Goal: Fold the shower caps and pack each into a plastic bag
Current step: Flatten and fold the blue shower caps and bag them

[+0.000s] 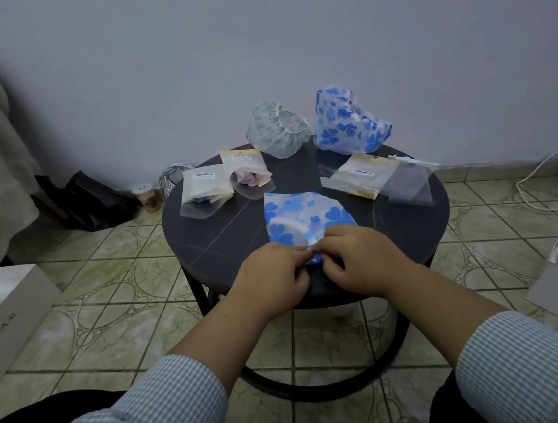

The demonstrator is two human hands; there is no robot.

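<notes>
2 packed bags (205, 193) (247, 171) lie at the counter's (224, 230) far left, so 2 caps look done. a green shower cap (277, 128) and a blue one (347, 121) wait unfolded at the back, with spare bags (363, 175) to their right. a third, flat blue cap (300, 217) lies at the near edge; the left hand (270, 274) and right hand (361, 257) both pinch its near end, mid-fold.

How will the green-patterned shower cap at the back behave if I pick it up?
The green-patterned shower cap is probably floppy: thin, crinkled film puffed into a dome. It likely weighs little and would collapse when pinched. Its glossy surface may slip.
</notes>
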